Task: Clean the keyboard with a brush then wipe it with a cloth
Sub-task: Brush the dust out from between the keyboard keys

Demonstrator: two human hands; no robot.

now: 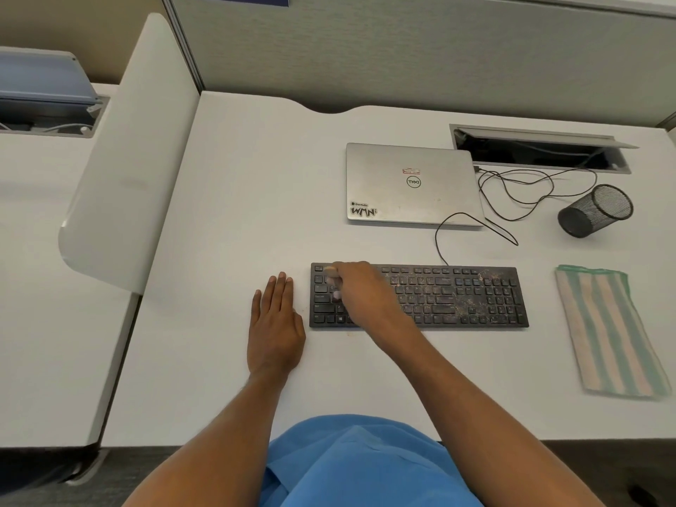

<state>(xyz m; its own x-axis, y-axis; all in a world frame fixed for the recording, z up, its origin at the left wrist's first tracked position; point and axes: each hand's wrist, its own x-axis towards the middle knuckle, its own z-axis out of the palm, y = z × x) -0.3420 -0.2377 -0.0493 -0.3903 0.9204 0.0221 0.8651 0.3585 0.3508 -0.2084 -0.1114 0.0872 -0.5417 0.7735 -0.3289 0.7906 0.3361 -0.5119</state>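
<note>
The flat black plastic keyboard (457, 298) lies square to the person on the white tabletop (237, 214), and every place below is given from it. Pale crumbs and dust (472, 301) speckle its right half, thickest around the number pad. The left half looks cleaner, so the brushing seems to be under way with much left to do.

The right hand (360, 290) reaches across and hovers over the keyboard's left end. Its fingers are curled downward and closed on what I take to be a small pale brush (330, 268). Only a blurred tip shows past the knuckles at the top row of keys. Its bristles are hidden, so I cannot tell whether they touch the keys.

Just beside the keyboard's left edge, but apart from it, the left hand (276, 323) lies palm down, fingers straight and together, holding nothing. It probably braces the body during the reach.

Off the keyboard's right end lies a folded cloth with green and peach stripes (611, 334), untouched and handy for wiping. Behind the keyboard sits a closed silver laptop (409, 184). Behind and to the right, a black wire-mesh pen cup (594, 210) lies on its side near a loose black cable (512, 188) that leads from an open cable hatch (541, 148).
</note>
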